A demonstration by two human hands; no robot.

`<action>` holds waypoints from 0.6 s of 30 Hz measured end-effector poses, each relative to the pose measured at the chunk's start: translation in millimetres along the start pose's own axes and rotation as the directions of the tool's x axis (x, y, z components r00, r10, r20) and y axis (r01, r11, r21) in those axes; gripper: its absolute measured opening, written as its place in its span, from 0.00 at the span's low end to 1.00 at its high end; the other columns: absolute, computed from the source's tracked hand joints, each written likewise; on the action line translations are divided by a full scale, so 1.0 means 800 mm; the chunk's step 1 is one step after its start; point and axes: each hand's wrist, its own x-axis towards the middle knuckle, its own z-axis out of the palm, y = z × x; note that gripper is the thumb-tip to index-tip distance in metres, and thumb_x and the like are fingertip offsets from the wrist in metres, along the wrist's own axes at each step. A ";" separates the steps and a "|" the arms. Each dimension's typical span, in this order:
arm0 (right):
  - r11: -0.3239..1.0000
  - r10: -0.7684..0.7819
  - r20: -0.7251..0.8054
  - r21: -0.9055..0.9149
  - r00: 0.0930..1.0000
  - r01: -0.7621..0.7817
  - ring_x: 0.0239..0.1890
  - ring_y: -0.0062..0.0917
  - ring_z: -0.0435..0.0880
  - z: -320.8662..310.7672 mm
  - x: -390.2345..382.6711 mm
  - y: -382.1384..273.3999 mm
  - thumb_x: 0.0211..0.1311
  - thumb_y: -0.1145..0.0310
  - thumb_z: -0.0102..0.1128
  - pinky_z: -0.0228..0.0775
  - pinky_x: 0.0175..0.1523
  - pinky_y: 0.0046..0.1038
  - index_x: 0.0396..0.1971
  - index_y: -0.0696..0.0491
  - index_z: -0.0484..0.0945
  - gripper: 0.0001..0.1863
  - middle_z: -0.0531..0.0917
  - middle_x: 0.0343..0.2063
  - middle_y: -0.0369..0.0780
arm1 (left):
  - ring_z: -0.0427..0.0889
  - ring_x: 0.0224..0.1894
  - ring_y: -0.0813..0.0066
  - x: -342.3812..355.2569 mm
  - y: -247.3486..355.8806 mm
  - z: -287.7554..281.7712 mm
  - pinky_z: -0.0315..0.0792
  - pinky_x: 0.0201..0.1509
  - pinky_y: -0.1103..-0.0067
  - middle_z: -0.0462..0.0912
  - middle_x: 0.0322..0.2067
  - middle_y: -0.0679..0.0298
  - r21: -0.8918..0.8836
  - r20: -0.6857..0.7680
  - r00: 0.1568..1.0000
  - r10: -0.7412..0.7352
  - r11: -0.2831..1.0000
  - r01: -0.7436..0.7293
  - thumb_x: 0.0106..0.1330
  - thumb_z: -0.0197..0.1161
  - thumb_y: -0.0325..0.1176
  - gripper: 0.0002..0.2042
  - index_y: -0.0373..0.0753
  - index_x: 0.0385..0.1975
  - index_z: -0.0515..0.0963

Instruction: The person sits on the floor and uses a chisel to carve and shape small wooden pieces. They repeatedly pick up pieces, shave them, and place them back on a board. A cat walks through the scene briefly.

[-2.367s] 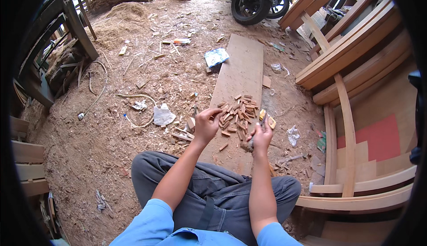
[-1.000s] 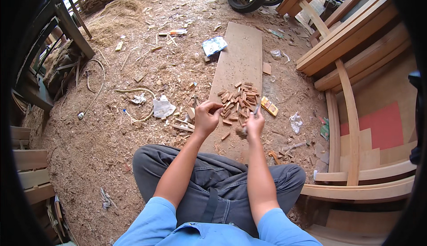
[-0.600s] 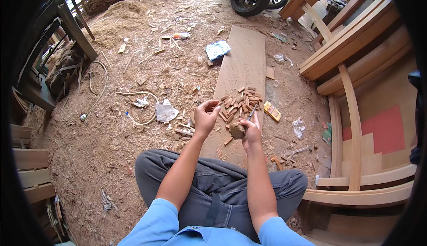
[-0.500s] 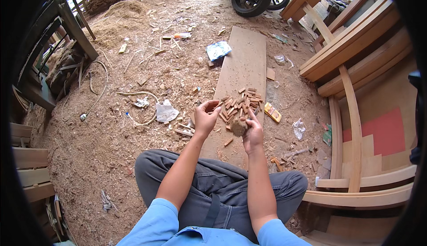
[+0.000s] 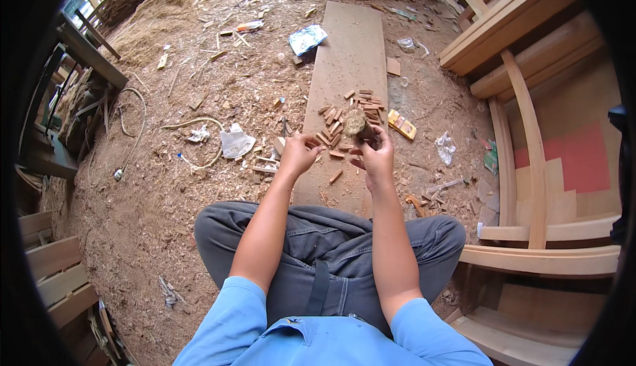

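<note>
My right hand (image 5: 377,157) grips a stubby round piece with a rough, frayed tan end (image 5: 356,122), which looks like a worn wooden mallet head. It is raised over a pile of small reddish-brown wood strips (image 5: 371,101) on a long flat board (image 5: 348,41). Left of the pile, my left hand (image 5: 301,154) has its thumb and fingers pinched together near the board's left edge. Whatever lies between those fingertips is too small to make out. One loose wood strip (image 5: 336,176) rests on the board nearer me, between my wrists.
A yellow packet (image 5: 401,124) lies right of the board, and a blue-white packet (image 5: 307,39) overlaps its left edge. White plastic scrap (image 5: 236,142) and a hose (image 5: 192,124) lie leftward among wood shavings. Wooden frames (image 5: 530,147) stand close on the right.
The view has tilted, so the board and pile sit higher. My right hand has turned the round piece upward, off its lower position over the near pile. My left hand stays pinched, left of the pile.
</note>
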 end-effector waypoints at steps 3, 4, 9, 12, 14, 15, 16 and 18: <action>0.979 0.007 -0.137 -0.200 0.991 -0.035 0.21 0.19 0.80 -0.011 0.011 0.011 0.59 0.65 0.69 0.73 0.22 0.24 0.46 0.52 0.78 0.17 0.82 0.24 0.35 | 0.88 0.37 0.65 -0.001 -0.026 0.018 0.80 0.44 0.73 0.88 0.33 0.52 0.131 0.156 0.983 -0.095 0.989 0.075 0.55 0.70 0.28 0.11 0.33 0.38 0.86; 0.951 -0.042 -0.160 -0.309 0.986 -0.009 0.21 0.21 0.81 -0.014 0.017 0.014 0.58 0.63 0.71 0.74 0.24 0.27 0.42 0.54 0.81 0.16 0.83 0.21 0.36 | 0.88 0.37 0.65 -0.002 -0.033 0.024 0.80 0.44 0.74 0.88 0.33 0.53 0.147 0.175 0.980 -0.099 0.986 0.073 0.55 0.69 0.26 0.11 0.33 0.38 0.86; 0.646 -0.406 -0.159 -0.747 0.900 0.159 0.28 0.31 0.86 -0.023 0.035 0.045 0.51 0.56 0.74 0.77 0.38 0.32 0.28 0.58 0.84 0.18 0.86 0.25 0.43 | 0.88 0.36 0.67 -0.008 -0.053 0.039 0.80 0.44 0.75 0.88 0.32 0.54 0.170 0.250 0.962 -0.105 0.984 0.063 0.51 0.71 0.26 0.11 0.34 0.36 0.86; 0.713 -0.366 -0.123 -0.674 0.922 0.192 0.35 0.32 0.86 -0.018 0.047 0.066 0.49 0.59 0.74 0.76 0.44 0.32 0.34 0.58 0.82 0.19 0.86 0.32 0.45 | 0.88 0.36 0.69 -0.010 -0.057 0.040 0.80 0.43 0.76 0.88 0.32 0.55 0.190 0.267 0.958 -0.110 0.980 0.060 0.49 0.72 0.26 0.12 0.34 0.35 0.86; 0.873 -0.265 -0.092 -0.446 0.960 0.198 0.42 0.39 0.85 -0.012 0.058 0.075 0.45 0.59 0.75 0.76 0.48 0.35 0.38 0.59 0.80 0.24 0.84 0.39 0.49 | 0.88 0.36 0.69 -0.011 -0.058 0.040 0.80 0.43 0.76 0.89 0.32 0.56 0.188 0.261 0.959 -0.108 0.980 0.059 0.49 0.73 0.26 0.12 0.34 0.35 0.86; 0.868 -0.312 -0.102 -0.435 0.944 0.240 0.39 0.35 0.85 -0.007 0.062 0.079 0.48 0.59 0.74 0.76 0.47 0.34 0.40 0.58 0.79 0.23 0.85 0.35 0.45 | 0.88 0.35 0.70 -0.012 -0.058 0.040 0.81 0.43 0.76 0.89 0.32 0.56 0.188 0.264 0.956 -0.125 0.979 0.076 0.48 0.73 0.26 0.12 0.34 0.35 0.87; 0.873 -0.376 -0.048 -0.353 0.925 0.337 0.37 0.34 0.85 -0.005 0.065 0.080 0.49 0.57 0.75 0.76 0.46 0.34 0.39 0.58 0.79 0.24 0.85 0.34 0.43 | 0.88 0.35 0.70 -0.012 -0.058 0.040 0.81 0.43 0.76 0.89 0.32 0.56 0.178 0.257 0.961 -0.101 0.983 0.055 0.48 0.73 0.26 0.12 0.35 0.34 0.87; 0.882 -0.430 -0.019 -0.221 0.903 0.416 0.34 0.30 0.84 -0.001 0.066 0.082 0.52 0.53 0.75 0.76 0.43 0.32 0.38 0.58 0.79 0.25 0.84 0.30 0.39 | 0.88 0.35 0.70 -0.011 -0.058 0.040 0.81 0.43 0.77 0.89 0.32 0.57 0.159 0.260 0.961 -0.098 0.986 0.057 0.48 0.74 0.26 0.12 0.35 0.34 0.87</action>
